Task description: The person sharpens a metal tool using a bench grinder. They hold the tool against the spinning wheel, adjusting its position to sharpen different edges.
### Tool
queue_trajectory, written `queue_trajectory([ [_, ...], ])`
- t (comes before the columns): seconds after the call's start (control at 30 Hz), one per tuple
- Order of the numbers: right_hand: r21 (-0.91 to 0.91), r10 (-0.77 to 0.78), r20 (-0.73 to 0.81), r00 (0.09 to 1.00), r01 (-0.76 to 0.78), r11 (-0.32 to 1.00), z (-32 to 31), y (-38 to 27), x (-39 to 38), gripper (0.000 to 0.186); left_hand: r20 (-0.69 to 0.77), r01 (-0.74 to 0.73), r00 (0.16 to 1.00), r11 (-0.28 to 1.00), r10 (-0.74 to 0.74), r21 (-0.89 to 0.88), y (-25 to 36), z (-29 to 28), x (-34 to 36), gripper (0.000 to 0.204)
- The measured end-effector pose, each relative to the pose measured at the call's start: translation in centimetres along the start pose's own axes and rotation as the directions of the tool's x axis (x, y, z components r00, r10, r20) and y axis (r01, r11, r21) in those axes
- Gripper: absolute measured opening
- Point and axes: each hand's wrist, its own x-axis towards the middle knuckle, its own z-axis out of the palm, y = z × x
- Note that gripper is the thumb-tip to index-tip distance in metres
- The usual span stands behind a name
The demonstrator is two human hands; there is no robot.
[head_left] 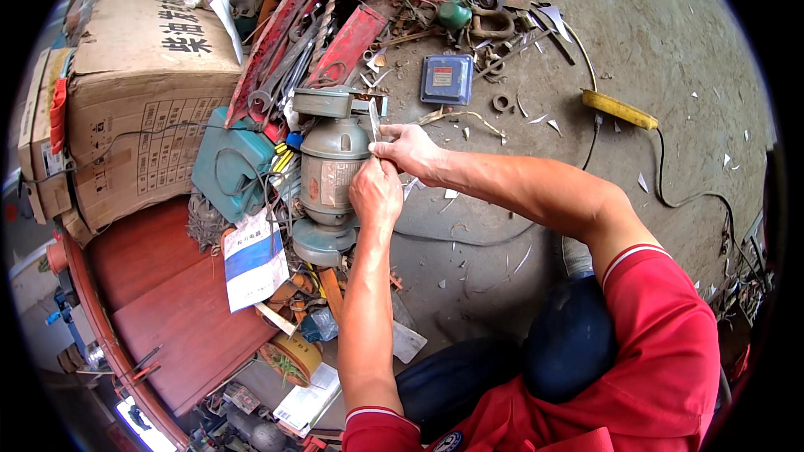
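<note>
Head view: the person's right hand (412,152) is at about three o'clock from the grey-green, motor-like machine (335,146), thumb and forefinger pinched narrow on a thin pale strip (373,121). That strip stands nearly upright just beside the machine, its upper end pointing to twelve. The left hand (377,192), at four o'clock from the machine and close against the right, has its fingers curled in tightly; whether they also grip the strip's lower end I cannot tell.

Reading the clock from the machine, the large cardboard box (126,146) sits at ten; its top looks closed, so its contents are hidden. At eleven, a long red metal tray (270,46) lies open with spanners (289,75) heaped lengthwise in it. At nine there is a teal plastic case (230,169), apparently closed, a cable looping over it. A blue-grey square box (446,79) lies on the floor at two, label upward, its inside unseen. Between six and seven is a yellow round-sided tub (307,356) with something greenish at one end, too small to name.
</note>
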Motion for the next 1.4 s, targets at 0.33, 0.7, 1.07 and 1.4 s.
queue_trajectory([
  [0.33, -0.011, -0.037, 0.011, 0.999, 0.038, 0.999, -0.2, 0.6, -0.4, 0.074, 0.0, -0.053, 0.999, 0.995, 0.053, -0.082, -0.6, 0.3, -0.6, 0.033],
  [0.7, -0.049, -0.052, 0.037, 0.998, 0.054, 0.997, 0.1, 0.2, -1.9, 0.072, -0.068, -0.136, 0.989, 0.987, 0.131, -0.083, -1.5, 1.0, -1.4, 0.026],
  [1.07, -0.1, -0.083, 0.048, 0.995, 0.088, 0.991, 0.1, 0.7, -2.2, 0.073, -0.092, -0.183, 0.98, 0.979, 0.175, -0.092, -2.2, 1.5, -2.1, 0.023],
  [1.4, -0.063, -0.103, 0.07, 0.992, 0.107, 0.992, 0.2, 1.5, -2.4, 0.07, -0.147, -0.229, 0.965, 0.97, 0.215, -0.085, -2.3, 1.8, -2.8, 0.024],
])
